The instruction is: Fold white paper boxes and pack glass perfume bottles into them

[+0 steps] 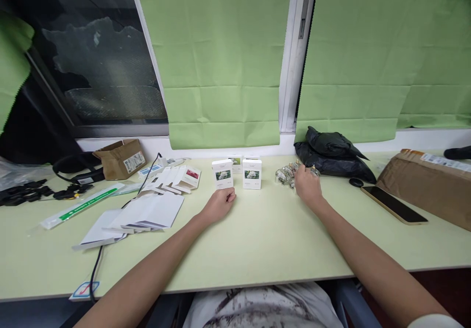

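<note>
My left hand (220,203) rests on the pale green table (257,239) as a loose fist, just in front of a small white box with a flower picture (222,173). A second white flower box (252,173) stands upright beside it, with two more boxes (241,163) behind. My right hand (307,186) reaches into a cluster of small clear glass bottles (286,174), its fingers curled over them; whether it grips one is hidden.
Flat white cartons (147,213) and folded box blanks (176,177) lie at left, crossed by a black cable (110,230). A black bag (333,154), a phone (393,204) and a brown parcel (427,183) sit at right. A small open cardboard box (121,157) stands at back left.
</note>
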`<state>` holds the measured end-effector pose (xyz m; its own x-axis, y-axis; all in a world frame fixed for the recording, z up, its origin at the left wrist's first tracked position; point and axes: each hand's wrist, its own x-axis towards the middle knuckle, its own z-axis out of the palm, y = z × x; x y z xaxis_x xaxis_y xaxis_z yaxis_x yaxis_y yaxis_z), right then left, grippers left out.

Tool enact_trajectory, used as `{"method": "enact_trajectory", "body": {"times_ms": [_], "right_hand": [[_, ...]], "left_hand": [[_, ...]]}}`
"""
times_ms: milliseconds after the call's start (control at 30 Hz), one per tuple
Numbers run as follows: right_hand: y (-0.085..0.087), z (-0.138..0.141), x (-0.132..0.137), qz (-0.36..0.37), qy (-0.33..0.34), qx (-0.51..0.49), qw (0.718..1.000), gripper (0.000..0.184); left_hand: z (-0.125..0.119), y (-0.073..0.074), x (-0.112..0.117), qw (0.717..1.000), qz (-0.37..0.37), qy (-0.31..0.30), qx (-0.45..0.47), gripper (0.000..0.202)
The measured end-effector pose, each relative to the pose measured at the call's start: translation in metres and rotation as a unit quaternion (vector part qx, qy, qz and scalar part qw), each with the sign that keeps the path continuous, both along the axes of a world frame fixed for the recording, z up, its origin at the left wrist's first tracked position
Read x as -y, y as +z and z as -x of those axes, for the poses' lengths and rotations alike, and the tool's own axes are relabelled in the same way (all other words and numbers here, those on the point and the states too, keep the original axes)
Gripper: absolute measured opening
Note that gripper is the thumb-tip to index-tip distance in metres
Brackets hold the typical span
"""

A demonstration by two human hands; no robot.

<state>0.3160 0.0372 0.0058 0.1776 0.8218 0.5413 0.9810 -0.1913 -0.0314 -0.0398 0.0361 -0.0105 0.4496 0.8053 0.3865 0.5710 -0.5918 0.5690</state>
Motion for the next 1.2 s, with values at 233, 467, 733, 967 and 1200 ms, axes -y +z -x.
{"method": "enact_trajectory", "body": {"times_ms": [233, 467, 733, 967, 1200], "right_hand": [[0.014, 0.008, 0.006, -0.058, 0.004, 0.016, 0.998, 0.018], [0.014, 0.008, 0.008, -0.009, -0.004, 0.0, 1.0, 0.023], [0.012, 0.004, 0.006, 0.037, -0.019, -0.008, 0.999, 0.023], [0.014, 0.009, 0.007, 0.004, -0.001, 0.033, 0.999, 0.02], [0.017, 0.024, 0.015, -0.116, 0.109, 0.03, 0.987, 0.023]], "left_hand": [[-0.001, 0.001, 0.001, 1.0, -0.005, -0.001, -0.006, 0.019], [-0.001, 0.002, 0.001, 1.0, -0.008, -0.002, -0.018, 0.019], [-0.002, 0.003, 0.003, 1.0, -0.008, 0.004, -0.028, 0.019], [-0.002, 0.004, 0.005, 0.999, -0.007, 0.003, -0.033, 0.019], [-0.006, 0.007, 0.011, 1.0, -0.004, 0.003, -0.013, 0.017]]}}
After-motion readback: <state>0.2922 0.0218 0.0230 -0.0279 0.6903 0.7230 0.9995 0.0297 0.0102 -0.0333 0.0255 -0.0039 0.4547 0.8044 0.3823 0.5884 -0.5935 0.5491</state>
